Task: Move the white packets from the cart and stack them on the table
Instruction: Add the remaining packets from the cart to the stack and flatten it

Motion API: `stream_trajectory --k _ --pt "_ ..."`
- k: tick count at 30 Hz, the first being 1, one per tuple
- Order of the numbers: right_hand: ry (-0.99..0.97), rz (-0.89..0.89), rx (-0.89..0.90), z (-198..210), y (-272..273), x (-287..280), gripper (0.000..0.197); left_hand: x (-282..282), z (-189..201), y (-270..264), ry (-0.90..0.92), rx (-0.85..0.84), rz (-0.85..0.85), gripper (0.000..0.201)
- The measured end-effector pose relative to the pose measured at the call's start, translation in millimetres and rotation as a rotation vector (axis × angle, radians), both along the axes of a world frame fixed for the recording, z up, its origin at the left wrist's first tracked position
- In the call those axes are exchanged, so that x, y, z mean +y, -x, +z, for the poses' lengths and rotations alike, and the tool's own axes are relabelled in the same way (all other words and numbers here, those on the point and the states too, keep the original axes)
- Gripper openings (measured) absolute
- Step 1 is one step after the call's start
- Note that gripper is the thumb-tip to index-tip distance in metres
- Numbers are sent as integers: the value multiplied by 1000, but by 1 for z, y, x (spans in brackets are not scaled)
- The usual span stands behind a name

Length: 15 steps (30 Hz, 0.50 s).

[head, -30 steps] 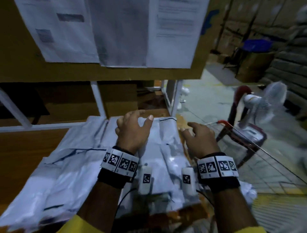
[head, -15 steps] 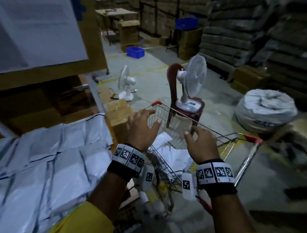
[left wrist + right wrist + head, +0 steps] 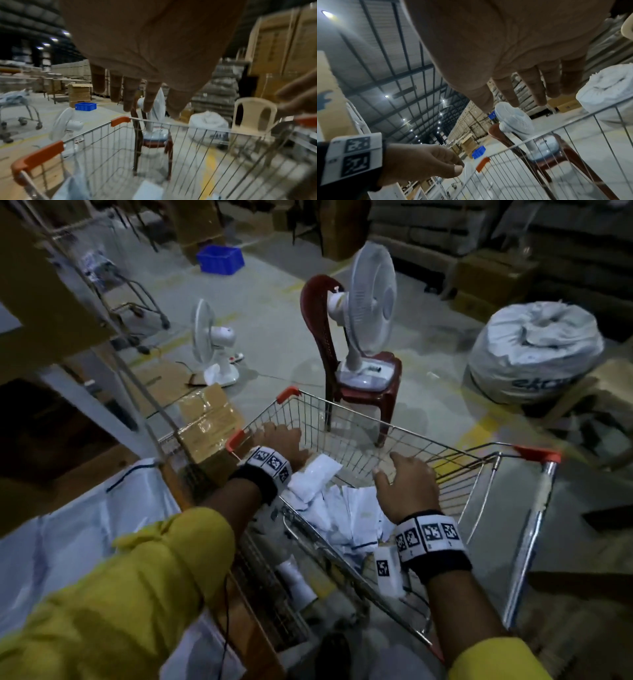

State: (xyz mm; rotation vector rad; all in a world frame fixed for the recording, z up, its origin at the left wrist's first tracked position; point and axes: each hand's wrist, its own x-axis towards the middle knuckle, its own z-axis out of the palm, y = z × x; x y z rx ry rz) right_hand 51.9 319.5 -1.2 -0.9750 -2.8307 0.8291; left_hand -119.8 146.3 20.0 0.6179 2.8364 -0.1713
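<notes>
Head view puts both my hands over the cart (image 3: pixel 404 440), reaching down toward the white packets (image 3: pixel 337 508) heaped in its near corner. My left hand (image 3: pixel 282 441) hovers at the left rim by the orange corner guard (image 3: pixel 236 440), fingers (image 3: pixel 132 97) spread and released, holding nothing. My right hand (image 3: pixel 407 484) hangs above the pile, its fingers (image 3: pixel 530 86) likewise loose and empty. More packets already lie stacked on the table (image 3: pixel 85 529) to my left.

What worries me from here: the packets are thin, slack pouches lying overlapped, so I judge a careless grab could lift two at once, or catch one by a corner and let it fold and slip back. The wire sides stand close to both wrists — the wrist bands could snag on the rim as I pull out. The light is dim too, which makes packet edges hard to separate.

The topmost packet (image 3: pixel 315 479) is the clearest one — its long axis runs diagonally, the far end pointing up and to the right toward the cart's far wall, the near end tucked beside my left wrist. The ones beneath lie at mixed angles; I cannot tell each one's direction.
</notes>
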Motion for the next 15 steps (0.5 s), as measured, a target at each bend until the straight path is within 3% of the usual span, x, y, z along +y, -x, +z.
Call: stream_trajectory --k 5,8,12,15 --pt "81 74 -150 -63 63 0 51 2 -31 60 325 -104 -93 45" --pt "128 166 -220 -115 113 0 45 -2 -60 91 417 -211 -38 47" --pt "199 341 -301 -184 174 -6 40 7 -100 122 507 -298 -16 33" --pt "199 417 -345 -232 203 -15 45 21 -152 156 640 -373 -42 48"
